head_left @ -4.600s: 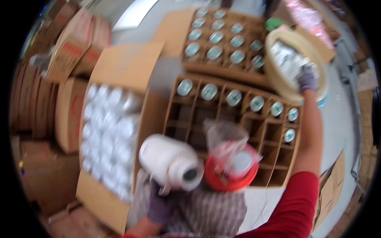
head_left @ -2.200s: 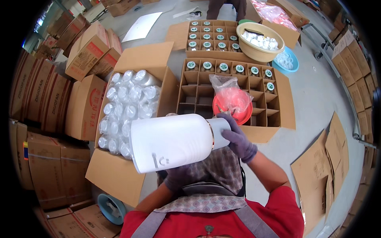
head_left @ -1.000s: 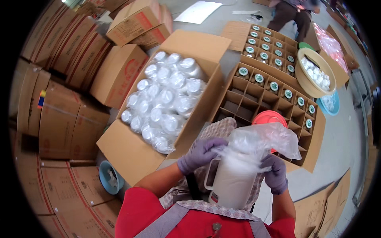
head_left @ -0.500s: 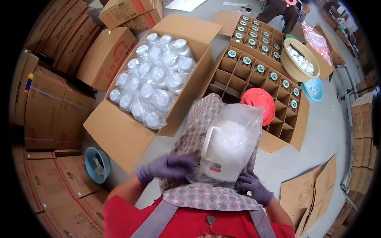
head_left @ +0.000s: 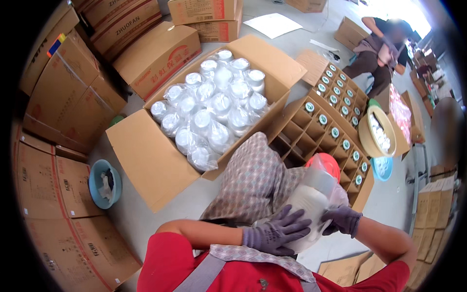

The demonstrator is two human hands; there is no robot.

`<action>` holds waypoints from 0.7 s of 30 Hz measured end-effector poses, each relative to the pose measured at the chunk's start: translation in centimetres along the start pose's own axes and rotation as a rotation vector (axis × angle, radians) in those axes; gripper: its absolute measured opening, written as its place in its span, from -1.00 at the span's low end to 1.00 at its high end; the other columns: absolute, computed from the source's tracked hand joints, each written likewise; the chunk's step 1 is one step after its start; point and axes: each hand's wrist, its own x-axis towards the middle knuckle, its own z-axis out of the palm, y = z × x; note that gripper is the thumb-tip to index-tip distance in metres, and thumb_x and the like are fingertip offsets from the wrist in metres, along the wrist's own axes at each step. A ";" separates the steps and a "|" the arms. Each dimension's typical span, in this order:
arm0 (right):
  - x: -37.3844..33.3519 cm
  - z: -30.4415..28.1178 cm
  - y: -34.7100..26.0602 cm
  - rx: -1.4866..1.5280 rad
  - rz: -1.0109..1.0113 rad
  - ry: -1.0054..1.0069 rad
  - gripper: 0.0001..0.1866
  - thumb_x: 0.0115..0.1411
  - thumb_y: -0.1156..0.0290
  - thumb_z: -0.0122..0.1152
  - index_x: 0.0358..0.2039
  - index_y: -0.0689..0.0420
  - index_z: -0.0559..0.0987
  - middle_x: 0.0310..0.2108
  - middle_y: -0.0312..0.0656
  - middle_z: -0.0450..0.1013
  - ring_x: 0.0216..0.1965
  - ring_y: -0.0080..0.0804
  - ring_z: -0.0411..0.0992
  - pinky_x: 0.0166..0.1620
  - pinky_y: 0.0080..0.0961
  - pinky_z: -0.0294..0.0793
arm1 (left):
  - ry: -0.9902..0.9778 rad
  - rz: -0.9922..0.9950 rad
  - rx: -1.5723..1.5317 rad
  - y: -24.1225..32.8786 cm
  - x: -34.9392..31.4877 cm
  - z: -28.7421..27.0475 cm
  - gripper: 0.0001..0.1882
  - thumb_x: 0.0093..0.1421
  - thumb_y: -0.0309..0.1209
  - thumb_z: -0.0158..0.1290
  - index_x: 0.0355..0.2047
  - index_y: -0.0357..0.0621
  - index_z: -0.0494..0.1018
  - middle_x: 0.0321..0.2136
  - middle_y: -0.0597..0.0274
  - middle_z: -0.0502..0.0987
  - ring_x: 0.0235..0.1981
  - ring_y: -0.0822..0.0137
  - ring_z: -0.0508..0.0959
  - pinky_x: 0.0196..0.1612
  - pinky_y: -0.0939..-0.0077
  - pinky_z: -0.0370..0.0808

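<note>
A white jug (head_left: 307,203) in a clear plastic bag lies tilted across my patterned apron (head_left: 250,182), its far end toward the red lid-like disc (head_left: 325,164). My left hand (head_left: 279,231), in a purple-grey glove, rests on the jug's near left side with its fingers spread. On the opposite side, my gloved right hand (head_left: 342,220) is closed at the jug's edge. Whether its fingers hold the handle or only the bag is hidden. Loose bag film stands out past the jug's far end and right side.
An open carton (head_left: 209,173) of bagged white jugs stands left of my knees. Ahead right are divided cartons (head_left: 311,127) with several round-topped items, a cream basin (head_left: 366,138) and a blue basin (head_left: 382,170). Another blue basin (head_left: 92,187) stands left; a co-worker (head_left: 377,61) sits far right.
My left hand has come from beside the jug onto its surface. The right hand has moved up along its side. The jug has turned and tilted rightward, and the view has shifted.
</note>
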 end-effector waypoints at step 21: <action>57.7 -6.9 -37.4 -1.408 -0.969 0.817 -0.56 0.23 0.13 -0.04 0.06 0.02 0.51 0.08 -0.07 0.43 0.11 -0.12 0.38 0.16 -0.22 0.32 | 0.817 -1.246 0.424 -18.6 -16.6 -15.0 -0.63 0.11 -0.47 0.17 -0.03 -0.18 0.49 0.01 -0.05 0.44 0.09 0.04 0.45 0.14 0.23 0.38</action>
